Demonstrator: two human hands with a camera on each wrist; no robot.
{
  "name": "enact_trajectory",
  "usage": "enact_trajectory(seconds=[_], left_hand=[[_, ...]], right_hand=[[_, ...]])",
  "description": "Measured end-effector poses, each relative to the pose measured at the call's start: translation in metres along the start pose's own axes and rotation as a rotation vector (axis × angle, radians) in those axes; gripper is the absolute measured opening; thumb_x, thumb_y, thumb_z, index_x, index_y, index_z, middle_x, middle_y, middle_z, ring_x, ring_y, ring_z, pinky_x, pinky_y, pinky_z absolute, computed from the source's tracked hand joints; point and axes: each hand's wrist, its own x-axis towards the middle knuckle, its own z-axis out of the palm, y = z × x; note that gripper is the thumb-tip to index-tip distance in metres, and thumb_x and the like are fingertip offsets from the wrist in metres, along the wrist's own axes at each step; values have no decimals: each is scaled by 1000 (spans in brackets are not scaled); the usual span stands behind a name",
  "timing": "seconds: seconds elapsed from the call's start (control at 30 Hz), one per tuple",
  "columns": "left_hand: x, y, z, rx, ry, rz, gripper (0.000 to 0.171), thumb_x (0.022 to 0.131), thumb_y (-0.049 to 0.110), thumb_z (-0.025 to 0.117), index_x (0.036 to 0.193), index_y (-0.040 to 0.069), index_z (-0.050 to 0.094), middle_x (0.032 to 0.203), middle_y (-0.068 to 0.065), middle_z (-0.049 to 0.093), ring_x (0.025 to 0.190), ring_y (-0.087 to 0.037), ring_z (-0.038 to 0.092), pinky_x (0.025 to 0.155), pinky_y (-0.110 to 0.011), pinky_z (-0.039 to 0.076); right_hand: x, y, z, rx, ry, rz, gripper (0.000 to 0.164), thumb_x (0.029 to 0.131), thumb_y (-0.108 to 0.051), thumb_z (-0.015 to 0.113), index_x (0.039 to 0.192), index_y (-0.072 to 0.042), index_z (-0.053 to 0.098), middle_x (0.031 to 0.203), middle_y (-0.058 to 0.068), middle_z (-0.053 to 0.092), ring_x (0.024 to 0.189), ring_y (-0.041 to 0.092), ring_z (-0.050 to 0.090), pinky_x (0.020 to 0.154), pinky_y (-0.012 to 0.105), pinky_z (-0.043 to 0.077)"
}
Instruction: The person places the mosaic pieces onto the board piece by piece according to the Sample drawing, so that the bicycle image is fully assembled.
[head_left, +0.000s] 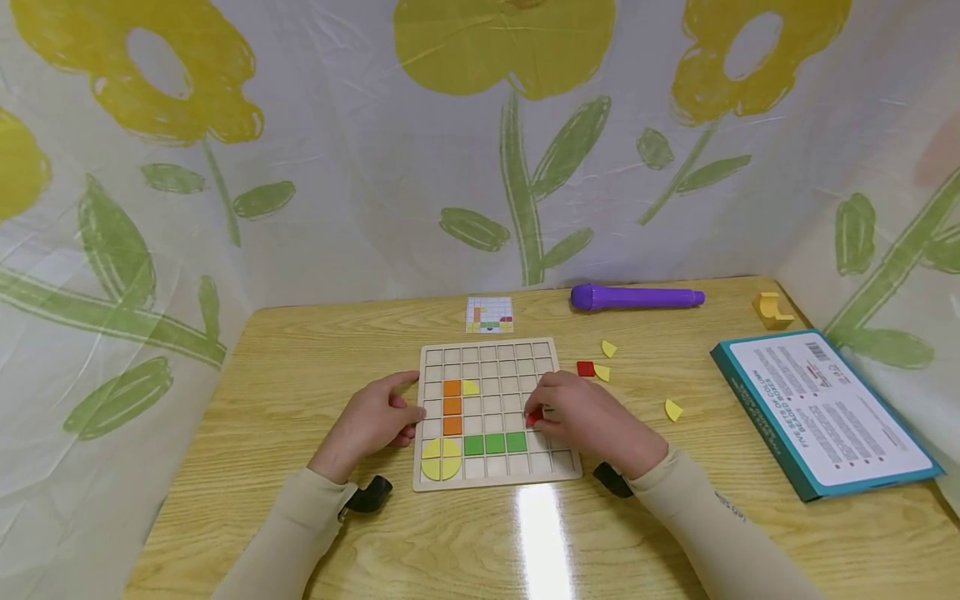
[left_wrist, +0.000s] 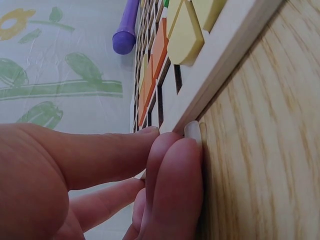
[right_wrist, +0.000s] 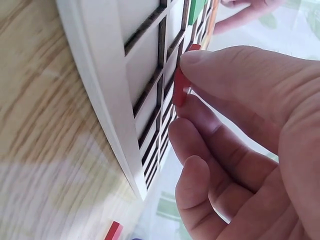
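Observation:
A wooden grid board [head_left: 487, 479] lies flat on the table. At its left edge my left hand [head_left: 372, 419] holds the rim, thumb on the edge and other fingers curled against its side in the left wrist view. Over the board's right part, my right hand [head_left: 588, 412] pinches a small red tile [right_wrist: 181, 86] between thumb and fingers; the tile is tilted against the grid, its full shape hidden. On the board are a column of orange squares [head_left: 452, 406], a row of green squares [head_left: 495, 442], a yellow circle of quarter pieces [head_left: 441, 459] and one yellow quarter piece [head_left: 470, 387].
Right of the board lie another red tile [head_left: 585, 368] and several loose yellow quarter pieces [head_left: 673, 410]. Behind it are a pattern card [head_left: 490, 315] and a purple microphone [head_left: 637, 297]. Further right sit a teal-edged box [head_left: 832, 417] and a yellow holder [head_left: 772, 311].

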Motion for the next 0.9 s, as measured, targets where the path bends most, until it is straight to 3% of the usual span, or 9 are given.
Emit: enact_trajectory(seconds=[0.9], left_hand=[[1, -1, 0, -4, -2, -4, 69, 101, 11, 75, 164, 16, 47, 101, -12, 65, 68, -18, 68, 64, -30, 62]], right_hand=[[-1, 3, 3, 3, -19, -25, 10, 92, -10, 85, 100, -16, 83, 99, -3, 71, 95, 13, 66, 87, 33, 60]])
